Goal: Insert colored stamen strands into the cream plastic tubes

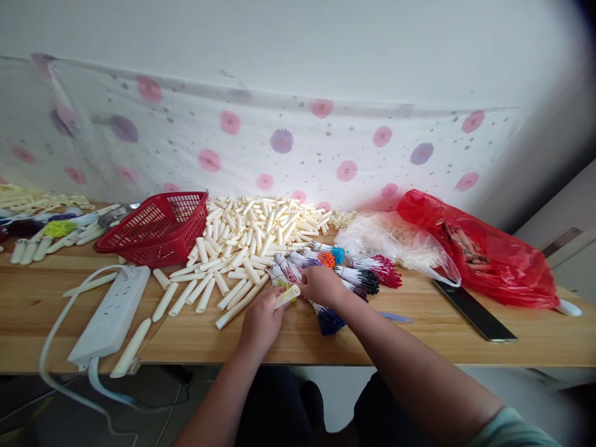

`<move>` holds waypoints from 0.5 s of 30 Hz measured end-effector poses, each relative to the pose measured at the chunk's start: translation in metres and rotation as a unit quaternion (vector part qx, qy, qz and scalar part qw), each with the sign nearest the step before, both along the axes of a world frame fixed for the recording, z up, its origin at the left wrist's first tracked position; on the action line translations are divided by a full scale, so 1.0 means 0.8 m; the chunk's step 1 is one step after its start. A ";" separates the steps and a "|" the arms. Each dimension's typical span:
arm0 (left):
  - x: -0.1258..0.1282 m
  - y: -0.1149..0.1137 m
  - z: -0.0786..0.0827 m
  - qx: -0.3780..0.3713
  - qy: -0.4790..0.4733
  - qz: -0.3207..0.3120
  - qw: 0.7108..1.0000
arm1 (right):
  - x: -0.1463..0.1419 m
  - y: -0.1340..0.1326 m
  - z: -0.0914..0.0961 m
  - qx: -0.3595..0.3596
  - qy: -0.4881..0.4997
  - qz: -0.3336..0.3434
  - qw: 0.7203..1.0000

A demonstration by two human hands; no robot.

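Observation:
My left hand [261, 320] is closed round a short cream plastic tube [287, 297], whose end points up and to the right. Just right of it, my right hand [322, 285] has its fingers curled near the tube's end; what they hold, if anything, is hidden. Bundles of thin white stems with coloured tips lie under and around my right hand: an orange-tipped bundle [326, 257], a black-tipped bundle [365, 279], a dark red-tipped bundle [384, 271] and a dark blue-tipped bundle [329, 320]. Behind my hands spreads a large heap of cream tubes [261, 226].
A red plastic basket [158, 230] stands left of the heap. Nearer the front left lies a white power strip [112, 313] with cables over the table edge. At right are a clear plastic bag [395, 239], a red plastic bag [507, 267] and a dark phone [475, 310].

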State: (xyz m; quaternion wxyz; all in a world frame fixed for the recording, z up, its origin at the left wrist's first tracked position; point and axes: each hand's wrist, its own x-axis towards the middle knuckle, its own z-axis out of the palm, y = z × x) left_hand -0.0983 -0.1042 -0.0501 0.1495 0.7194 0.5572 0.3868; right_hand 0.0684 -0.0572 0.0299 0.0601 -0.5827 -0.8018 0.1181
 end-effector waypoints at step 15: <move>0.093 0.090 0.098 -0.151 -0.123 -0.231 0.953 | 0.139 0.042 0.021 -0.068 0.451 0.089 0.886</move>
